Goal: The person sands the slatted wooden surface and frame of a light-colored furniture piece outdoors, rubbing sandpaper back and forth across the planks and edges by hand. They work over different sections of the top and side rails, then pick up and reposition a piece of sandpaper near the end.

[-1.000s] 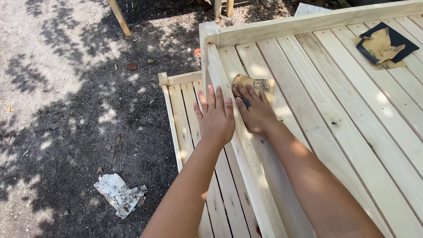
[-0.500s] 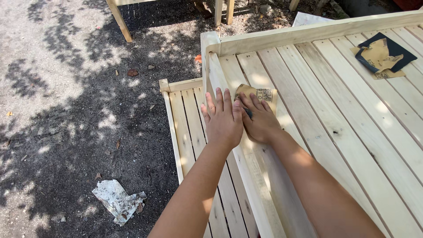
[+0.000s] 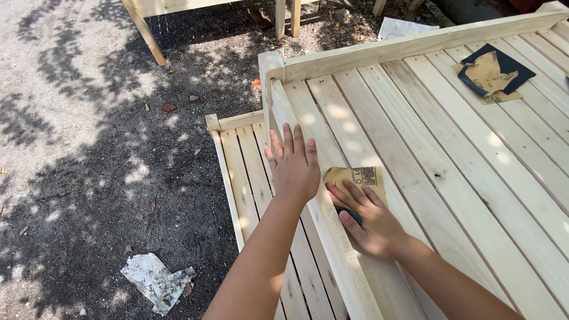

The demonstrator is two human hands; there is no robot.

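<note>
Clearly sanding, judging from the pose: rubbing the first slat just beside the side rail (image 3: 341, 261) of a pale slatted wooden frame (image 3: 450, 148). Left hand (image 3: 294, 163) resting flat on top of the rail, grip apart, fingers stretched and close together, clamped on nothing. Right hand (image 3: 367, 222) just inside the rail, pressing a tan sheet of sandpaper (image 3: 355, 176) down on the slat; fingers laid long over the sheet, with a small dark part (image 3: 349, 214) showing under the palm. Cannot tell whether this grip truly closes on the sheet or only pins it. Sandpaper touching the wood, its far edge free beyond the fingertips. More sandpaper sheets (image 3: 492, 74) lying far across the frame from the rail, well apart. On the outer side of the rail, a lower slatted panel (image 3: 249, 172), and further out a crumpled paper (image 3: 155, 281) on the ground. For a further stroke, probably needed: even pressure, the sheet kept flat along the grain, the left hand steady on the rail.
</note>
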